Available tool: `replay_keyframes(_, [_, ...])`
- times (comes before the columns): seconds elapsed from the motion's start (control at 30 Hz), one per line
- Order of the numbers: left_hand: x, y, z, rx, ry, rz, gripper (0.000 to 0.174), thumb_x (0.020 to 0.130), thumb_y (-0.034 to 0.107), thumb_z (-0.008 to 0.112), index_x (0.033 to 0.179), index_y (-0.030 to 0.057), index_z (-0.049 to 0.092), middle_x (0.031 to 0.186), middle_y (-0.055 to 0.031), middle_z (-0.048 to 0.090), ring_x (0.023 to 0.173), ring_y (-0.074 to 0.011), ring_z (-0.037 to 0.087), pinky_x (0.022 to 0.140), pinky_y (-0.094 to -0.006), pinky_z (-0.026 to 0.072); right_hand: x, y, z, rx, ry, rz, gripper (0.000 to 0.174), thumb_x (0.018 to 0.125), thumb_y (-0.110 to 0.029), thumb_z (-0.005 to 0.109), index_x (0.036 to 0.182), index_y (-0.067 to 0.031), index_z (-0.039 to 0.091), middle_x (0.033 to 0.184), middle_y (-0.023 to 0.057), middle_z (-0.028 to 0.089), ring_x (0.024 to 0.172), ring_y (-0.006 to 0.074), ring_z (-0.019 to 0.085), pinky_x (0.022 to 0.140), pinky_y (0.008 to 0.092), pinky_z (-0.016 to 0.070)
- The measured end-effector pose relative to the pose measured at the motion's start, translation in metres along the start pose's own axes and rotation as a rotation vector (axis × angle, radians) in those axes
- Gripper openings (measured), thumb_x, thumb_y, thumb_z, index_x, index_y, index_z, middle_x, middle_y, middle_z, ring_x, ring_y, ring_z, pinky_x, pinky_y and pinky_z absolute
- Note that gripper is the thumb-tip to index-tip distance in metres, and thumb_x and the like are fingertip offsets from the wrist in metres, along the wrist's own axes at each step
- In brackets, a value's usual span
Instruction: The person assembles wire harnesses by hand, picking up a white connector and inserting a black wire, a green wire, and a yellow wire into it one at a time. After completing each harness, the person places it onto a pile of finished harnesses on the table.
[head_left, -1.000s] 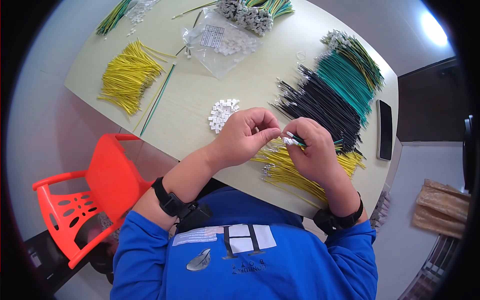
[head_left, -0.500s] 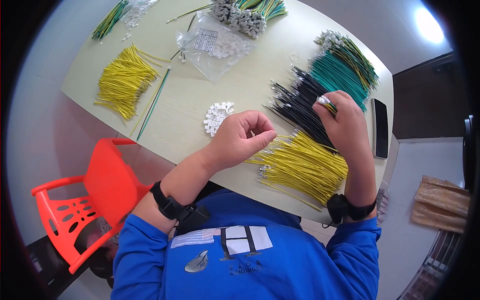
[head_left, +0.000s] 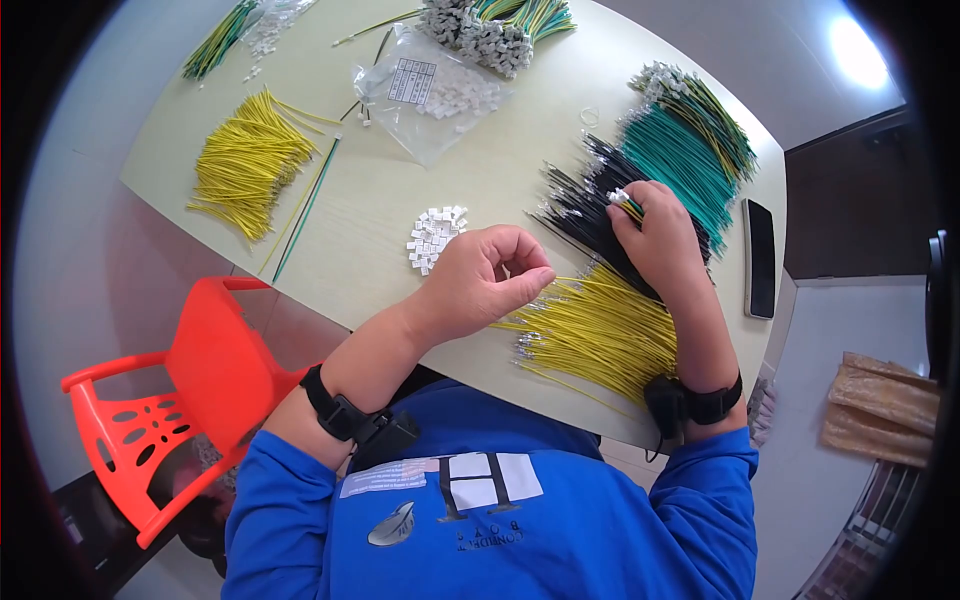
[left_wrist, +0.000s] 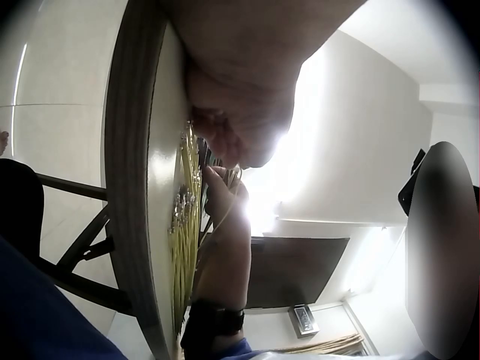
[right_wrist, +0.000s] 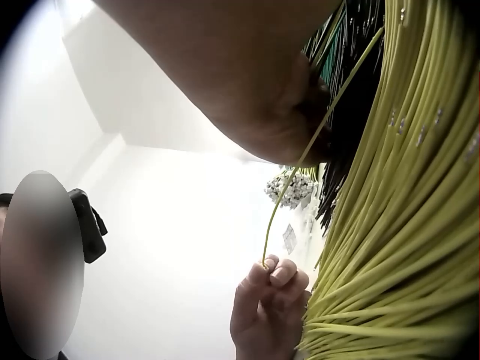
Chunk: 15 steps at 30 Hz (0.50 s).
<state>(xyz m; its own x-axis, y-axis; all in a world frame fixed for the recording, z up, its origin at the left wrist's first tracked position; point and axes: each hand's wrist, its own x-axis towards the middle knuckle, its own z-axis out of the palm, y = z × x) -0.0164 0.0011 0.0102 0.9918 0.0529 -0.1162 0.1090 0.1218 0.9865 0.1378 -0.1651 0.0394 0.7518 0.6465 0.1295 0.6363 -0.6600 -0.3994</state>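
My left hand (head_left: 480, 285) pinches the tip of a yellow wire between thumb and forefinger; in the right wrist view this yellow wire (right_wrist: 298, 166) curves upward from the fingertips. My right hand (head_left: 660, 235) holds a few wires, green and yellow among them, with white connectors (head_left: 620, 197) sticking out past the thumb. That hand is over the pile of black wires (head_left: 590, 225), its forearm beside the yellow wires (head_left: 600, 335). Left of centre, close to the left hand, lies a cluster of small white connector housings (head_left: 432, 238).
Green wires (head_left: 680, 160) lie beyond the black ones, and a phone (head_left: 759, 258) is at the right edge. A plastic bag of connectors (head_left: 430, 95), another yellow wire pile (head_left: 250, 165) and finished-looking bundles (head_left: 490, 35) occupy the far side. A red chair (head_left: 215, 360) stands left.
My right hand has moved away from the left fingertips, up and to the right, over the black wires, carrying its bundle. My left hand has stayed nearly in place.
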Motion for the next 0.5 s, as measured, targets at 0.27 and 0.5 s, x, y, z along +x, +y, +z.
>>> replay_keyframes(0.27, [0.0, -0.001, 0.0, 0.019, 0.003, 0.001, 0.008, 0.085, 0.006, 0.064, 0.089, 0.0018, 0.058, 0.079, 0.003, 0.056, 0.068, -0.0011, 0.05, 0.06, -0.016, 0.0424, -0.001, 0.004, 0.004, 0.038, 0.055, -0.091, 0.019, 0.079, -0.013, 0.066, 0.091, 0.0003, 0.059, 0.088, 0.013, 0.06, 0.079, 0.0289, 0.058, 0.067, 0.0336, 0.0469])
replay_keyframes(0.5, [0.0, -0.003, 0.0, -0.006, 0.006, 0.002, 0.009, 0.086, 0.007, 0.063, 0.09, 0.0013, 0.058, 0.08, 0.0018, 0.057, 0.07, -0.0019, 0.052, 0.062, -0.0164, 0.0433, -0.006, -0.005, -0.009, 0.128, 0.108, -0.072, 0.013, 0.078, -0.006, 0.065, 0.087, 0.0001, 0.059, 0.086, 0.0113, 0.062, 0.077, 0.0253, 0.06, 0.068, 0.0299, 0.047])
